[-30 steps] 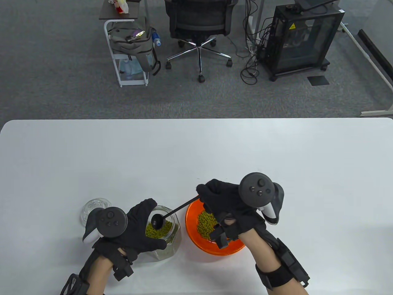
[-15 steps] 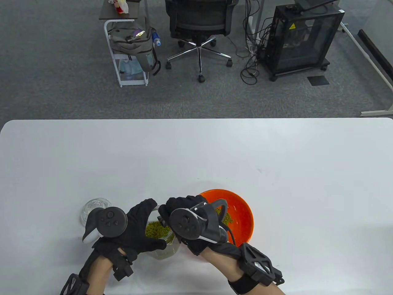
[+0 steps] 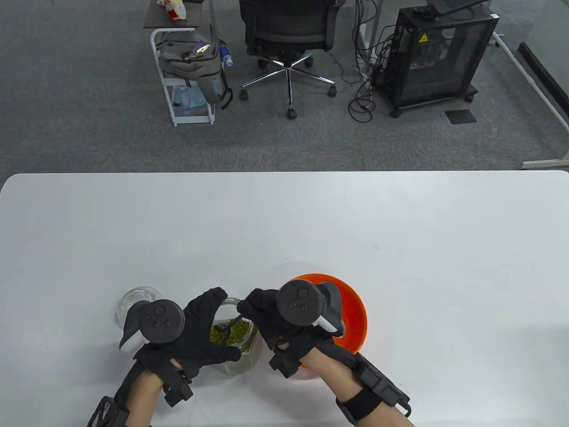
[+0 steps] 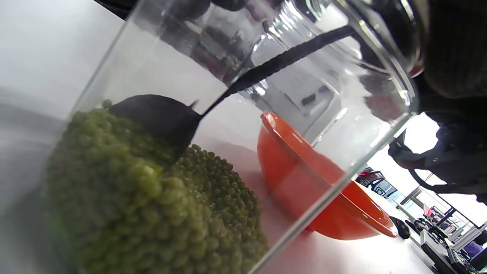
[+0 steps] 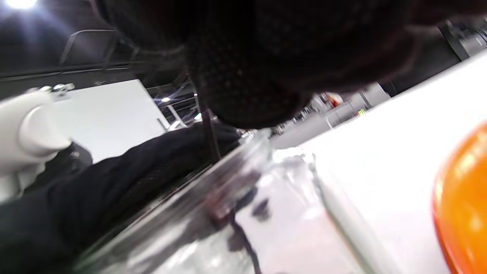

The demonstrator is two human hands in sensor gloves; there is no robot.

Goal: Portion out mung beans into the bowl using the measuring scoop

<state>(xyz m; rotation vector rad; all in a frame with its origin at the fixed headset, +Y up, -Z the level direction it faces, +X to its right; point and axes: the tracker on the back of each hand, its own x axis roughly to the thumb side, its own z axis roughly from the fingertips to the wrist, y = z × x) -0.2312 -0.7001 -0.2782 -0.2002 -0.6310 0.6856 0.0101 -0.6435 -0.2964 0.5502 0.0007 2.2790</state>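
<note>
Left hand: the black-gloved left hand [image 3: 195, 331] wraps its fingers and thumb round the clear glass jar [image 3: 235, 342], steadying it on the white table [image 3: 284, 222].
Right hand: the black-gloved right hand [image 3: 280, 322] pinches the upper end of the slim black measuring scoop [image 4: 159, 118], with its handle slanting down through the jar's mouth.
Scoop: in the left wrist view its round bowl is pressed into the heap, partly buried, the handle rising to the upper right.
Mung beans: the green mung beans [image 4: 152, 205] lie piled in the lower part of the jar; the table view shows them through the open mouth.
Bowl: the shallow orange plastic bowl [image 3: 353, 311] sits just beside the jar on its right, largely covered by the right hand and its tracker; what it holds cannot be seen.
Lid: a round clear glass lid [image 3: 133, 298] lies on the table just left of the left hand's tracker.
</note>
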